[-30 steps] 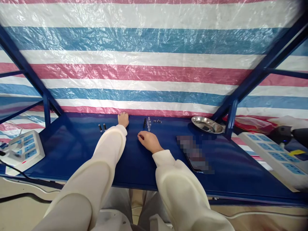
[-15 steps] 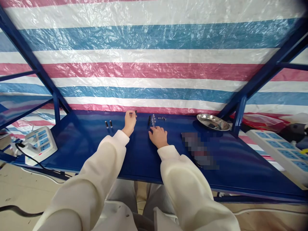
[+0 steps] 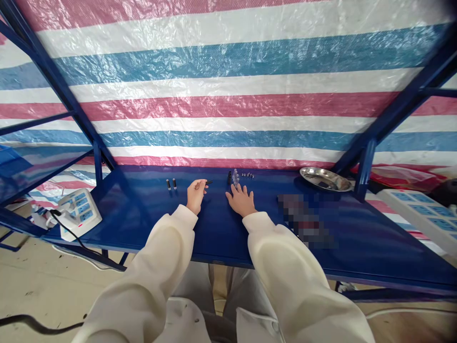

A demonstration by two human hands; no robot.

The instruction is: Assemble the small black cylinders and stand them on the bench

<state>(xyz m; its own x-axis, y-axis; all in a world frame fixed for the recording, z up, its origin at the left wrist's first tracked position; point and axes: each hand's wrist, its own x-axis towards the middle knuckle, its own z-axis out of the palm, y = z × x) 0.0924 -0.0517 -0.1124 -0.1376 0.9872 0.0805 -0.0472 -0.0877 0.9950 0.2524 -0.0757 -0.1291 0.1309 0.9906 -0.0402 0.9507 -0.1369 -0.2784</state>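
My left hand (image 3: 196,195) rests on the blue shelf (image 3: 150,214) and pinches a thin dark pen-like part (image 3: 208,182) that sticks out to the right. My right hand (image 3: 242,200) lies flat on the shelf with fingers spread, its fingertips just short of a cluster of small clear and dark parts (image 3: 233,177). Two short dark cylinders (image 3: 171,184) stand to the left of my left hand. A row of tiny metal pieces (image 3: 247,175) lies behind the cluster, near the striped tarp.
A steel dish (image 3: 324,179) sits at the back right beside a blue upright. A blurred flat object (image 3: 305,224) lies right of my right arm. White power strips sit at the far left (image 3: 80,212) and far right (image 3: 421,219). Blue frame struts slope overhead.
My left hand drew back from the rear of the shelf with the thin dark part in its fingers. My right hand moved forward toward the parts cluster and flattened. The view shifted left.
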